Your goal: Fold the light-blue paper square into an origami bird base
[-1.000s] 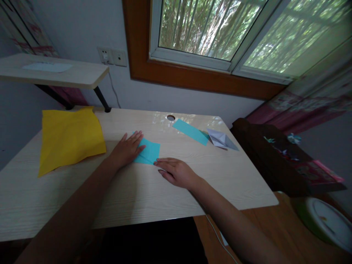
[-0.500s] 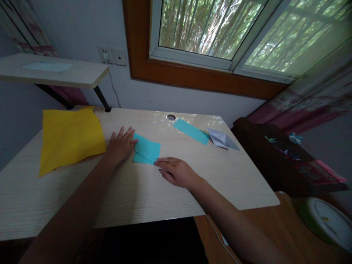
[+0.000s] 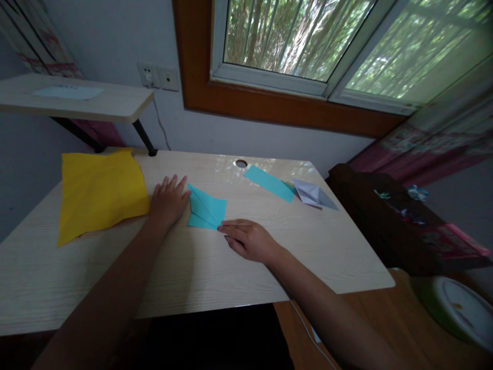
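Observation:
A folded turquoise paper [image 3: 207, 209] lies flat on the light wooden desk [image 3: 185, 267], showing diagonal creases. My left hand [image 3: 166, 201] rests flat on the desk just left of it, fingers spread, its thumb at the paper's left corner. My right hand [image 3: 248, 239] lies palm down on the desk, its fingertips pressing the paper's lower right corner. Neither hand grips anything.
A large yellow sheet [image 3: 99, 191] lies at the desk's left. A turquoise strip [image 3: 269, 183] and a folded white paper shape [image 3: 313, 194] sit at the far right, near a cable hole [image 3: 241, 163]. A dark cabinet [image 3: 389, 221] stands to the right, a shelf [image 3: 77, 100] at upper left.
My left hand slid left off the turquoise paper to its left edge, uncovering the creased folds. My right hand stayed at the paper's lower right corner.

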Tool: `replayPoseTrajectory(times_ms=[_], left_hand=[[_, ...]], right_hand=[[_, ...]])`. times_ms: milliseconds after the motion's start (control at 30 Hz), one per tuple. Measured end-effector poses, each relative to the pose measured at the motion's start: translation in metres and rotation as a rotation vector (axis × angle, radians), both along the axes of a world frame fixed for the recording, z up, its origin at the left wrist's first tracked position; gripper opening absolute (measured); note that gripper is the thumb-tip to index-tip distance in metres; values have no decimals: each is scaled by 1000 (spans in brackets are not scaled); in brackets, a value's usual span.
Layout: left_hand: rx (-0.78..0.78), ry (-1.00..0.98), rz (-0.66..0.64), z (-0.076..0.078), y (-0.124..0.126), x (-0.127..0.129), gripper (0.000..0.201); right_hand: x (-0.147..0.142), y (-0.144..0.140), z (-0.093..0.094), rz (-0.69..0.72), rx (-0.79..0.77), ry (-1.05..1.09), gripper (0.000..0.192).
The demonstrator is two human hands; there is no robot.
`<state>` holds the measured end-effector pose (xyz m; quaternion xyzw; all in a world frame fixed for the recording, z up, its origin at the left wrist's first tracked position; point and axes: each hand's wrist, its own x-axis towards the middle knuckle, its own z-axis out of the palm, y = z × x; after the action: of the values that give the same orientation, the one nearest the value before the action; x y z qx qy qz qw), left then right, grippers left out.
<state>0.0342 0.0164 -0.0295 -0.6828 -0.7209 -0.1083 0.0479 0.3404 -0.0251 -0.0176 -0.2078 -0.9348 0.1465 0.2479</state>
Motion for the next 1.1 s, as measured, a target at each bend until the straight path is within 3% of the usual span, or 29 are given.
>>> replayPoseTrajectory(times_ms=[233, 567, 833, 933, 1100], left_hand=[[35, -58, 38, -1, 1, -1, 60], [-94, -138, 163, -2, 29, -7, 62], [29, -157, 159, -2, 28, -3, 58], [130, -161, 69, 1, 23, -2, 54], [259, -150, -316, 11, 12, 5, 52]], right_hand=[[0, -1, 1, 1, 6, -12, 39], [-2, 1, -3, 5, 38, 36, 39], [-1, 1, -4, 1, 23, 27, 39], [-2, 1, -2, -4, 40, 18, 38], [-3, 0, 2, -33, 93, -27, 35]])
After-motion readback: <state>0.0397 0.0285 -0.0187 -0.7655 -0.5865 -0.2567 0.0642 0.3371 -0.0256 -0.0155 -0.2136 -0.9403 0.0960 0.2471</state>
